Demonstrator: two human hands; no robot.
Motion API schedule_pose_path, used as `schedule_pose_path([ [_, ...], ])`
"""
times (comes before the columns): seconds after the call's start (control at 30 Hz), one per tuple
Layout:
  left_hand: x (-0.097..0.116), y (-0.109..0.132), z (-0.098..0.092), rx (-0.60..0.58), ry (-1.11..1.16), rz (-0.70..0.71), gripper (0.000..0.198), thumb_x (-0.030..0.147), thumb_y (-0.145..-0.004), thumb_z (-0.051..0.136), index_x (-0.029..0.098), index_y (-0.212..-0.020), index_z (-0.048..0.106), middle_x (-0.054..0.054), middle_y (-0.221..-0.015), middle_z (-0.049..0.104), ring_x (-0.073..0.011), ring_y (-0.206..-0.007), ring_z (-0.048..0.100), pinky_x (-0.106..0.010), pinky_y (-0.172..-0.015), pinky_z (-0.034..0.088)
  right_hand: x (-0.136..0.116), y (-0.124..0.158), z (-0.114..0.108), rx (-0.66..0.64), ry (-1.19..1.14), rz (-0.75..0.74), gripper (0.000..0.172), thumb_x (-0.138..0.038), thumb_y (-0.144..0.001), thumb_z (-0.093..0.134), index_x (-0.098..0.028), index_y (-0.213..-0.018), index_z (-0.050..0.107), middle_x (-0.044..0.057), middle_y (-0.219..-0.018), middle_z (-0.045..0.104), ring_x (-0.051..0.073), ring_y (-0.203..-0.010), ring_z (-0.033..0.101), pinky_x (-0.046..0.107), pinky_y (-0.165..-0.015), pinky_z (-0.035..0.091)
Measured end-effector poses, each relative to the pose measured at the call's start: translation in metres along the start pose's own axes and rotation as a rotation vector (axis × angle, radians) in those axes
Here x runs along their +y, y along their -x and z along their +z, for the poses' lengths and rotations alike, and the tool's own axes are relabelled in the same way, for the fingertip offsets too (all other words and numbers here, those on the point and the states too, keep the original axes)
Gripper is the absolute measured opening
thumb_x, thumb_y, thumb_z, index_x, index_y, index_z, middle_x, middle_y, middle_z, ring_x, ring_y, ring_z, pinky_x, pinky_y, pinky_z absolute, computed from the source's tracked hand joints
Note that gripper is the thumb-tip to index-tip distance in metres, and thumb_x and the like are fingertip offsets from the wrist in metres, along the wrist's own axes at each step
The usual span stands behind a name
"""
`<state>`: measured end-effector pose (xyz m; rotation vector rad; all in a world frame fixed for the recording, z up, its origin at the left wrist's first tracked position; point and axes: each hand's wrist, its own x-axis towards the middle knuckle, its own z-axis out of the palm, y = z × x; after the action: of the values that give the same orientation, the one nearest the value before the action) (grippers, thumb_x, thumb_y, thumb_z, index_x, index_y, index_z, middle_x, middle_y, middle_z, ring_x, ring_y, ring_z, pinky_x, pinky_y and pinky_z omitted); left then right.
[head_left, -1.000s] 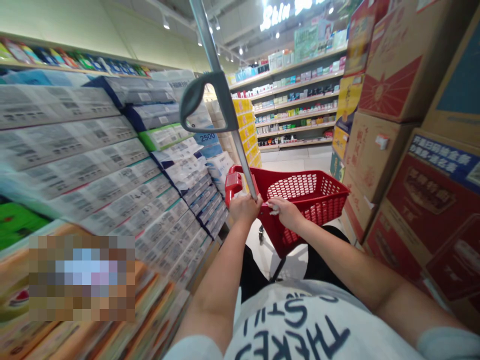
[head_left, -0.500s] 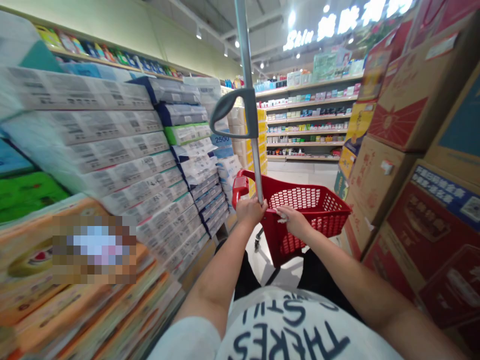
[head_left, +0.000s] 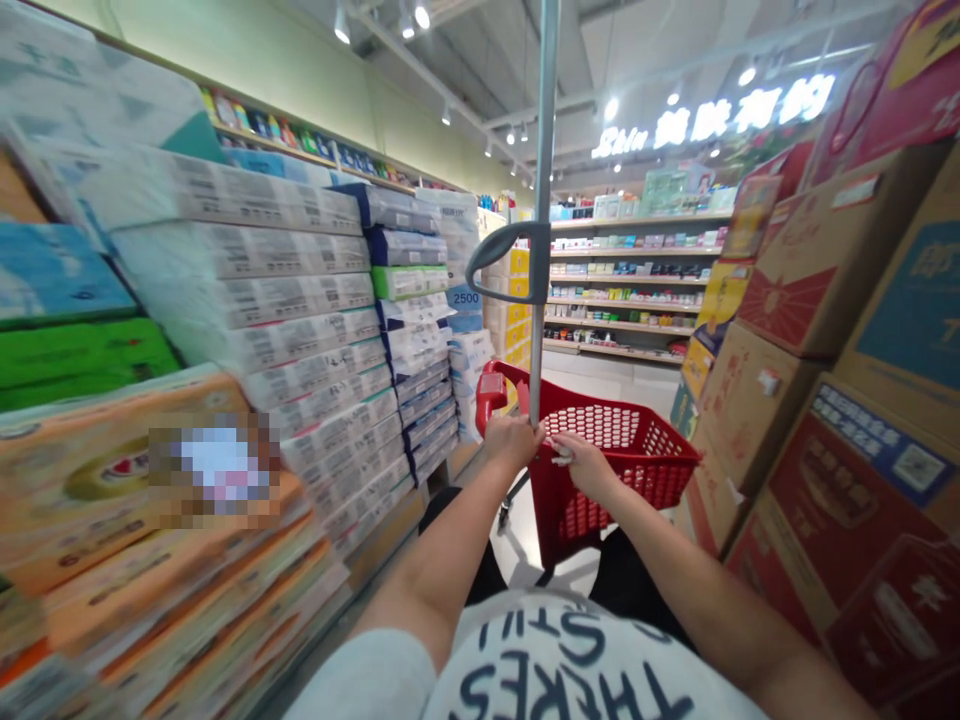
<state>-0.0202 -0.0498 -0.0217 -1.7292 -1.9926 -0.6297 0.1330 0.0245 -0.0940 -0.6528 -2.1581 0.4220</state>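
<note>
A red plastic shopping trolley basket (head_left: 626, 440) with a lattice of holes stands just ahead of me on a wheeled frame. My left hand (head_left: 514, 445) wraps the trolley's red handle at the foot of a tall metal pole (head_left: 547, 150), which carries a grey loop grip (head_left: 508, 262). My right hand (head_left: 585, 468) grips the same red handle a little to the right. A small white item (head_left: 561, 452) shows at its fingertips, too small to identify.
Stacked packs of tissue and boxed goods (head_left: 262, 330) wall the left of the aisle. Printed cardboard cartons (head_left: 810, 420) are piled on the right. Straight ahead stand shelves of skincare products (head_left: 630, 290) under a lit sign, with a pale tiled floor (head_left: 615, 380) before them.
The trolley and the far shelves have shifted right in the picture, and the pole has straightened toward upright. Both hands stay on the handle.
</note>
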Motion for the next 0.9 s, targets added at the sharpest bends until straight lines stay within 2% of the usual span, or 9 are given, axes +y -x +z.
schedule_pose_path([
  [0.1,-0.001,-0.002,0.003,0.017,-0.002,0.012,0.048,0.045,-0.088,0.038,0.012,-0.08,0.072,-0.015,-0.074,0.068,-0.0249,-0.077,0.063,-0.039,-0.081,0.036,0.018,0.006,-0.006,0.035,0.074,0.139,0.049,0.004,-0.067,0.04,-0.017,-0.103,0.064,0.009,-0.109,0.063,0.02,-0.103,0.057,0.037,-0.09,0.047],
  [0.17,0.0,-0.003,0.004,0.02,-0.005,0.005,0.048,0.044,-0.088,0.037,0.012,-0.08,0.072,-0.015,-0.074,0.068,-0.0252,-0.077,0.063,-0.04,-0.081,0.037,0.019,0.006,-0.006,0.062,0.11,0.2,0.044,0.002,-0.069,0.041,-0.018,-0.098,0.066,0.009,-0.101,0.065,0.02,-0.097,0.059,0.037,-0.087,0.048],
  [0.33,0.0,-0.004,0.008,0.017,-0.006,-0.012,0.048,0.045,-0.088,0.037,0.012,-0.08,0.071,-0.015,-0.076,0.068,-0.0247,-0.079,0.063,-0.039,-0.082,0.037,-0.01,-0.004,0.013,0.051,-0.013,-0.004,0.049,0.0,-0.07,0.042,-0.019,-0.111,0.062,0.009,-0.117,0.059,0.019,-0.111,0.053,0.035,-0.097,0.043],
  [0.4,-0.001,-0.003,0.009,0.024,0.0,-0.001,0.047,0.045,-0.087,0.038,0.012,-0.08,0.071,-0.015,-0.076,0.068,-0.0248,-0.078,0.063,-0.039,-0.083,0.036,-0.012,-0.004,0.015,0.026,-0.038,-0.037,0.055,0.001,-0.068,0.041,-0.018,-0.117,0.059,0.009,-0.123,0.056,0.019,-0.115,0.05,0.035,-0.1,0.04],
  [0.47,-0.003,-0.003,0.011,0.031,-0.001,0.01,0.047,0.045,-0.087,0.039,0.012,-0.079,0.071,-0.015,-0.075,0.068,-0.0246,-0.078,0.063,-0.039,-0.083,0.036,-0.005,-0.001,0.01,0.033,-0.019,0.025,0.056,0.001,-0.066,0.041,-0.017,-0.115,0.06,0.009,-0.123,0.056,0.02,-0.114,0.051,0.037,-0.099,0.04],
  [0.6,-0.002,-0.005,0.015,0.032,-0.01,-0.006,0.047,0.046,-0.087,0.039,0.012,-0.078,0.071,-0.013,-0.073,0.068,-0.0232,-0.076,0.063,-0.038,-0.081,0.036,-0.002,-0.004,0.003,0.059,0.041,0.228,0.044,0.0,-0.068,0.04,-0.016,-0.099,0.067,0.01,-0.104,0.064,0.021,-0.099,0.058,0.037,-0.091,0.045],
  [0.73,0.0,-0.007,0.017,0.043,-0.006,-0.009,0.046,0.045,-0.087,0.039,0.012,-0.079,0.07,-0.013,-0.071,0.068,-0.0232,-0.076,0.063,-0.038,-0.081,0.036,-0.025,-0.012,0.011,0.026,-0.041,0.034,0.049,0.0,-0.068,0.04,-0.018,-0.106,0.064,0.008,-0.112,0.062,0.019,-0.105,0.055,0.032,-0.093,0.044],
  [0.8,0.0,-0.006,0.017,0.054,-0.003,0.002,0.045,0.045,-0.087,0.04,0.012,-0.08,0.07,-0.013,-0.071,0.068,-0.0231,-0.076,0.063,-0.038,-0.083,0.035,-0.026,-0.009,0.013,0.042,-0.064,-0.03,0.052,-0.001,-0.069,0.04,-0.02,-0.112,0.062,0.007,-0.119,0.059,0.019,-0.11,0.053,0.033,-0.096,0.042],
  [0.9,0.0,-0.005,0.017,0.062,0.006,0.006,0.044,0.045,-0.087,0.041,0.012,-0.08,0.07,-0.013,-0.07,0.067,-0.0229,-0.074,0.063,-0.039,-0.084,0.035,-0.008,-0.001,0.008,0.071,-0.006,0.045,0.05,-0.002,-0.07,0.041,-0.018,-0.112,0.061,0.009,-0.121,0.058,0.02,-0.113,0.051,0.036,-0.098,0.04],
])
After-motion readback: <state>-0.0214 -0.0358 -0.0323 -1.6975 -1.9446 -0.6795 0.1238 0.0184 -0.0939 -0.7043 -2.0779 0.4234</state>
